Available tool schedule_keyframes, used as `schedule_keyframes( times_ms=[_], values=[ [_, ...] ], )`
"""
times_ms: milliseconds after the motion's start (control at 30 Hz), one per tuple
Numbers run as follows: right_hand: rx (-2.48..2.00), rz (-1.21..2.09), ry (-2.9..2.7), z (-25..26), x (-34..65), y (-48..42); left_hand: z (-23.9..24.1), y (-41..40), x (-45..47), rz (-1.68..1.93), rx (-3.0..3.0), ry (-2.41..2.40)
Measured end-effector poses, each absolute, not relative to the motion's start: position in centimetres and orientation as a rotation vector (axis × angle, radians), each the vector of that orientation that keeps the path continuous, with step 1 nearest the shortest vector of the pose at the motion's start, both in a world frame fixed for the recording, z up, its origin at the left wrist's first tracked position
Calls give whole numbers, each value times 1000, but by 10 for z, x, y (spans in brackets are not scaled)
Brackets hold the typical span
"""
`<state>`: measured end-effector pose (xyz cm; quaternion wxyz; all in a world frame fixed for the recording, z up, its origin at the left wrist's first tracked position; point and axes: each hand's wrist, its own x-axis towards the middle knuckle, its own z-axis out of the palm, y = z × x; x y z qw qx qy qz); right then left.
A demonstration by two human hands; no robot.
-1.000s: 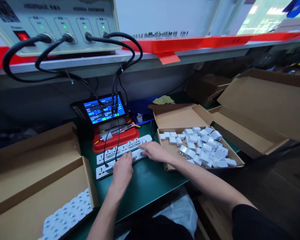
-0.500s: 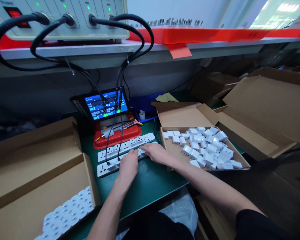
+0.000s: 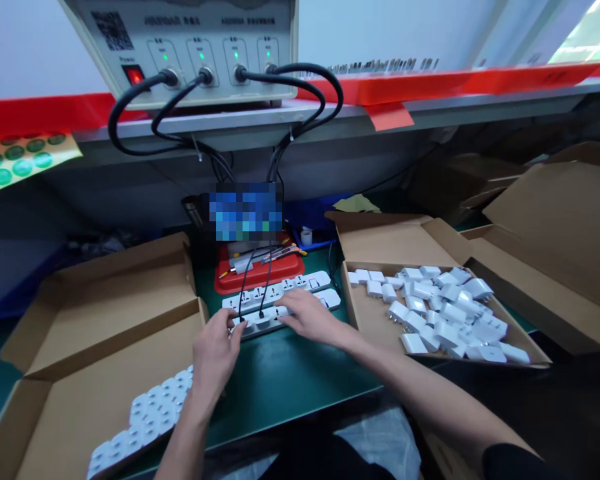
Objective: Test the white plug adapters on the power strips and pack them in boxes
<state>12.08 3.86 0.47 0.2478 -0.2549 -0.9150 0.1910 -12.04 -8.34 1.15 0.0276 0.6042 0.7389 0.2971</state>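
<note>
Two white power strips lie side by side on the green bench, the front strip (image 3: 333, 299) under my hands and the rear strip (image 3: 323, 280) behind it. My left hand (image 3: 215, 350) is closed at the front strip's left end, thumb and fingertips about a white plug-in charger (image 3: 249, 328) with a black cable (image 3: 242, 293) in it. A second charger (image 3: 264, 321), also cabled, sits in the strip to its right. My right hand (image 3: 307, 315) is closed over the middle of the front strip, thumb at its near side; the fingers partly hide the sockets.
A carton (image 3: 347, 293) of loose white chargers stands at right. At left, another carton (image 3: 200, 327) holds rows of white chargers. Behind the strips are a red tray (image 3: 225, 283) with tools and a blurred screen (image 3: 247, 212). A cabled test unit (image 3: 205, 40) sits on the shelf.
My left hand has moved left along the front strip, from its middle to its left end. My right hand stays over the strip. The camera view has shifted left and up.
</note>
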Motion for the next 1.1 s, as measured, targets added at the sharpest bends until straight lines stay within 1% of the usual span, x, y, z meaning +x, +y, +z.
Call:
schedule_keyframes(
  times_ms=[167,333,433,533,667,833,967,1100],
  values=[
    [-762,579,-2481,-5,65,36,3,-62,-144,778,1895,2038],
    [-805,644,-2428,-6,52,38,-2,-54,-151,778,1937,1928],
    [-815,755,-2298,2,69,48,-5,-55,-155,809,1986,1922],
    [-881,863,-2221,11,107,68,-4,-57,-153,955,1971,1942],
    [-981,855,-2259,15,164,89,5,-52,-126,1075,1831,1891],
    [-979,817,-2338,3,186,91,13,-23,-70,996,1822,1675],
    [-995,755,-2348,-3,181,89,13,-1,-45,905,1893,1685],
    [-993,750,-2330,-3,180,88,10,7,-40,834,1935,1709]
  ],
)
